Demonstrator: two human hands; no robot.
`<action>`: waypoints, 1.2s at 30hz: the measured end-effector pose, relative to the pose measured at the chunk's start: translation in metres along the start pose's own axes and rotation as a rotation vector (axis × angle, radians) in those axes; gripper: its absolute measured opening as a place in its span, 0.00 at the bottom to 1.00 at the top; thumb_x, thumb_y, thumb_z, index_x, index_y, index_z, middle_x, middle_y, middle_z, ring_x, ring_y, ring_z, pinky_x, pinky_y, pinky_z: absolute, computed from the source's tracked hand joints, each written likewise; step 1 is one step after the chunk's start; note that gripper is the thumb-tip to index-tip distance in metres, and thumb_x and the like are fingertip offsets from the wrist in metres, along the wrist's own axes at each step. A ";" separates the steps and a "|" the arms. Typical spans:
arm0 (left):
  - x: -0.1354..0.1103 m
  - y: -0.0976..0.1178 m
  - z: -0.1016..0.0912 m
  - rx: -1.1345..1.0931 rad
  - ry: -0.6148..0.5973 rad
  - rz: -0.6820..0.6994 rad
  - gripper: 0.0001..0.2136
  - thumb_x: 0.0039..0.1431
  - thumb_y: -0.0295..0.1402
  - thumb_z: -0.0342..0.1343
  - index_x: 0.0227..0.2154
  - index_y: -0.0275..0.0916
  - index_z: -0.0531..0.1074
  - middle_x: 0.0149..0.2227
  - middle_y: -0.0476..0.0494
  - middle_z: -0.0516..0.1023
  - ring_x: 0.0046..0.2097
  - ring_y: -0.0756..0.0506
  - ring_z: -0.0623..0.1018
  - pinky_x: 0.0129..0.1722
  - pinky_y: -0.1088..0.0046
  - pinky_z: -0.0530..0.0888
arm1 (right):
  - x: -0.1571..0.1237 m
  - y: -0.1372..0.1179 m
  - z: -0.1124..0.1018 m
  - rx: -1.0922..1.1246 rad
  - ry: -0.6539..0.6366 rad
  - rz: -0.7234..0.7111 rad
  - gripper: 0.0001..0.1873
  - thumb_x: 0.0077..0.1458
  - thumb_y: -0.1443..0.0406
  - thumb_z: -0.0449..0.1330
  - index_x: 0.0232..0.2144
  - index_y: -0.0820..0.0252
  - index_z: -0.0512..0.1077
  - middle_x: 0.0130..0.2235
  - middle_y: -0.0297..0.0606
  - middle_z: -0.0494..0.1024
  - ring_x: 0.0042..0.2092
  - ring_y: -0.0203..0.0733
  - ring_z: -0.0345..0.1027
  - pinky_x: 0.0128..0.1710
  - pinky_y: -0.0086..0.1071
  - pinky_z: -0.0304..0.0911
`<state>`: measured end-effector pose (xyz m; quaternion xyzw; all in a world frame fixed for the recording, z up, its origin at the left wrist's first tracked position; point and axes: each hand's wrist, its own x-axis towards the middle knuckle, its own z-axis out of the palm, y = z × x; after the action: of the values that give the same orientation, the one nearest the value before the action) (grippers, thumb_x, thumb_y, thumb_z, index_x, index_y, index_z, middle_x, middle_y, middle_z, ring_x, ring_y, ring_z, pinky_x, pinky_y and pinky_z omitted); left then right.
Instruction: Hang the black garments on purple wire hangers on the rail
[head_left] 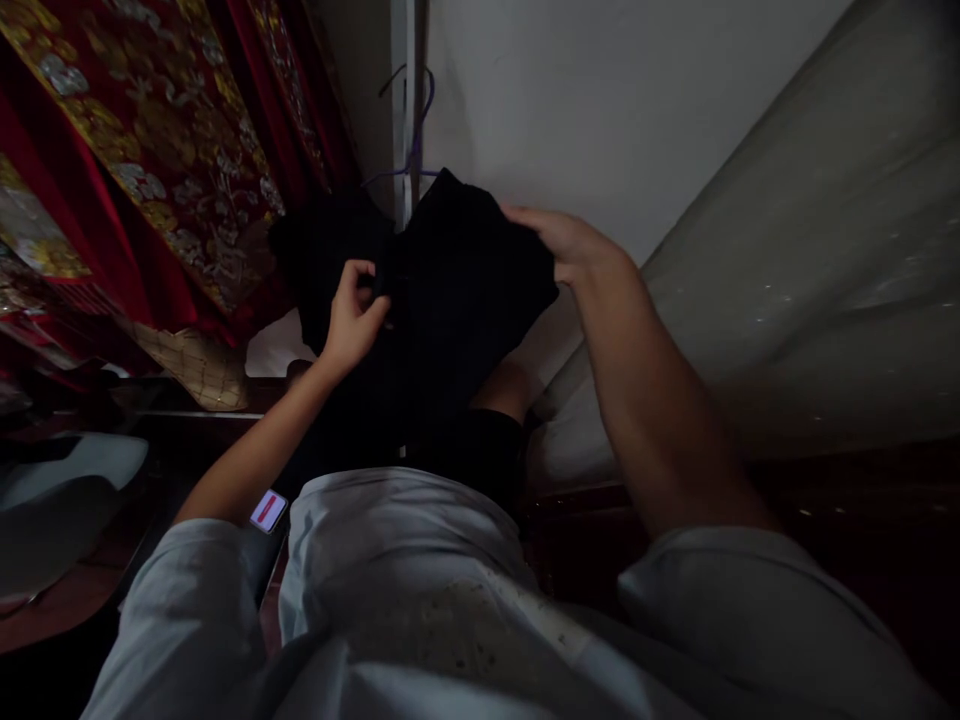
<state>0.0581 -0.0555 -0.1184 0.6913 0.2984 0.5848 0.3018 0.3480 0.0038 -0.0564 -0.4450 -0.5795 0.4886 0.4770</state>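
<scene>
A black shirt [457, 290] with short sleeves hangs in front of me, its dark folds hard to make out. Its purple hanger [416, 150] shows above the collar, against a pale upright pole [409, 110]. My left hand [355, 315] pinches the cloth near the middle of the shirt front, thumb and fingers curled together. On the right, my right hand [566, 240] holds the shirt's shoulder and sleeve edge; part of its fingers is hidden at the cloth.
Red drapery [180, 130] with gold and silver embroidery hangs at the left. Below it are a gold quilted item [199, 365] and a grey chair [67, 500]. A lit phone-like screen [268, 511] lies near my left elbow. Plastic sheeting [810, 280] covers the right side.
</scene>
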 end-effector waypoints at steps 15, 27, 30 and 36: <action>-0.038 0.016 0.029 0.159 0.130 0.034 0.14 0.68 0.46 0.60 0.47 0.45 0.66 0.25 0.54 0.64 0.24 0.51 0.72 0.29 0.75 0.76 | -0.073 0.145 0.186 -0.017 0.493 -0.051 0.10 0.52 0.64 0.63 0.32 0.57 0.63 0.33 0.34 0.70 0.36 0.38 0.66 0.39 0.31 0.63; -0.131 -0.037 0.044 0.168 0.248 -0.061 0.16 0.67 0.37 0.55 0.55 0.42 0.63 0.50 0.37 0.75 0.50 0.42 0.80 0.53 0.64 0.77 | -0.109 0.138 0.180 0.218 0.181 -0.018 0.29 0.53 0.42 0.64 0.18 0.59 0.68 0.18 0.34 0.69 0.21 0.32 0.60 0.22 0.28 0.53; -0.133 -0.039 0.049 0.214 0.188 -0.043 0.19 0.65 0.36 0.58 0.56 0.40 0.63 0.51 0.35 0.76 0.53 0.40 0.79 0.54 0.62 0.77 | -0.108 0.137 0.181 0.287 0.166 -0.016 0.30 0.50 0.42 0.67 0.18 0.59 0.67 0.18 0.33 0.68 0.21 0.31 0.59 0.23 0.27 0.54; -0.124 -0.033 0.055 0.293 0.244 0.002 0.14 0.69 0.35 0.54 0.54 0.40 0.68 0.46 0.38 0.78 0.48 0.42 0.80 0.50 0.65 0.77 | -0.112 0.124 0.170 0.326 0.074 -0.076 0.29 0.50 0.41 0.67 0.20 0.59 0.67 0.19 0.30 0.66 0.22 0.29 0.57 0.23 0.27 0.54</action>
<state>0.0934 -0.1331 -0.2289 0.6521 0.4142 0.6148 0.1591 0.2028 -0.1142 -0.2037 -0.3572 -0.4910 0.5411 0.5818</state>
